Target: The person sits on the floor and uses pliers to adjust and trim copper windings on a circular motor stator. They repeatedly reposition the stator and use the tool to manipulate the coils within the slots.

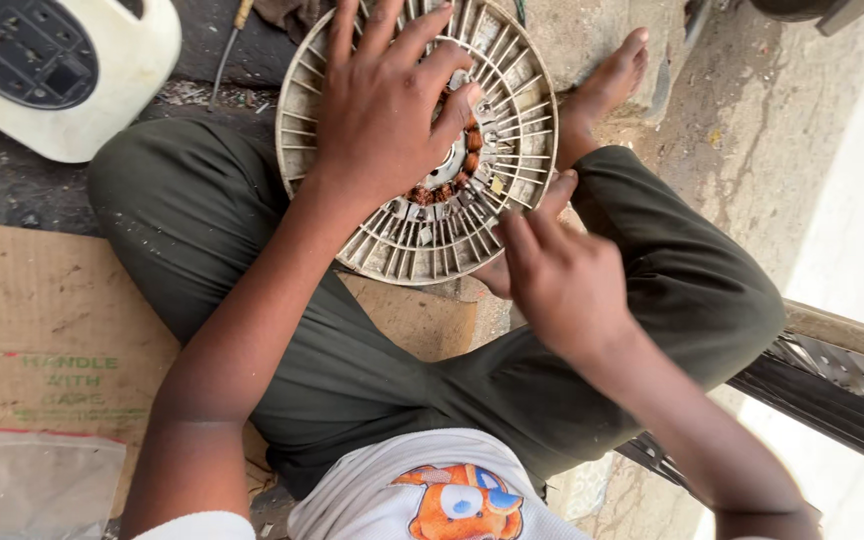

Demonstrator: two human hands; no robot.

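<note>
A round, off-white slotted fan motor housing (497,190) with copper windings (452,185) at its middle rests between my crossed legs. My left hand (387,105) lies flat on top of it, fingers spread over the centre. My right hand (552,270) is at the housing's lower right rim, fingers curled and touching its edge. Whether it holds anything small is hidden.
A white plastic box with a dark round face (47,70) stands at the upper left. Flattened cardboard (42,340) and a clear plastic bag (27,485) lie at the left. A thin metal tool (227,55) lies near the top. Metal grating (842,385) is at the right.
</note>
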